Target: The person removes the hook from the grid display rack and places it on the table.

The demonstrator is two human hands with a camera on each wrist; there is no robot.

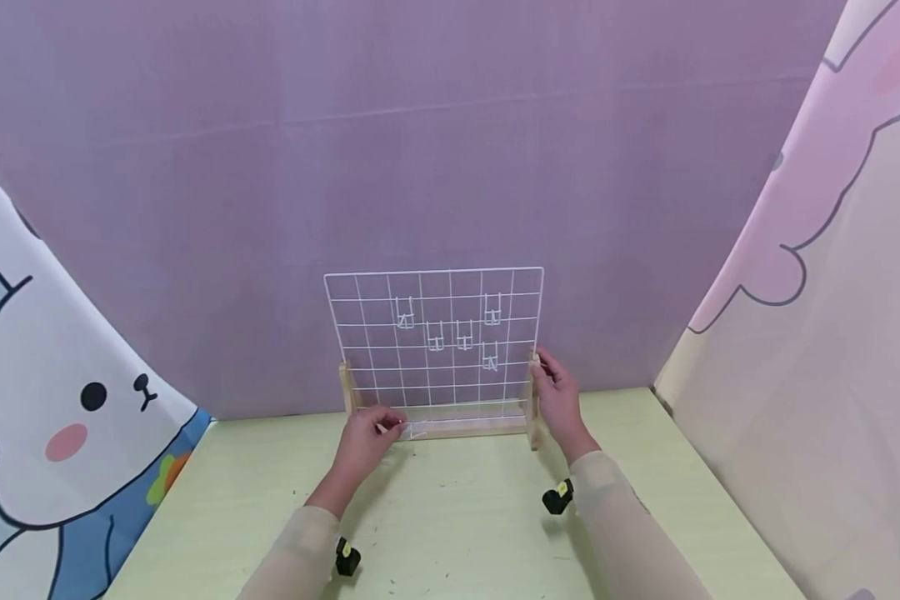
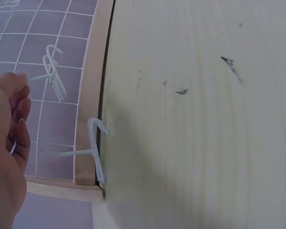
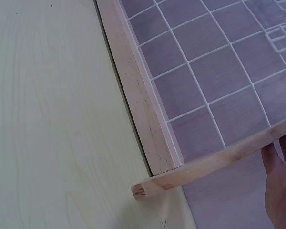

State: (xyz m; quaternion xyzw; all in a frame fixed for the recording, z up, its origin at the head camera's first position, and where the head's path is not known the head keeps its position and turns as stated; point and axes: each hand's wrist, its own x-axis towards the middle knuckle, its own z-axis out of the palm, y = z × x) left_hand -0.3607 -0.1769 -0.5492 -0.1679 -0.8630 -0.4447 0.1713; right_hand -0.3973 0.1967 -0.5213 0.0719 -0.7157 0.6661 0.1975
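Note:
My left hand (image 1: 367,437) is low in front of a white wire grid (image 1: 420,358). Its thumb and forefinger pinch the stem of a white wire hook (image 2: 52,76). A second white hook (image 2: 93,150) overlaps the wooden base bar in the left wrist view, below the pinched one; the hand hides its place in the head view. My right hand (image 1: 558,404) grips the upper end of the right upright (image 3: 219,164) of the wooden stand, fingers partly hidden behind it. Several similar hooks (image 1: 436,337) hang on the grid's middle and right parts.
The stand's base bar (image 1: 465,430) rests on a pale wood-grain table (image 1: 450,517) with small dark marks. A purple cloth (image 1: 420,150) hangs behind it. Printed cartoon cloths flank both sides. Small black devices (image 1: 347,557) sit at both wrists.

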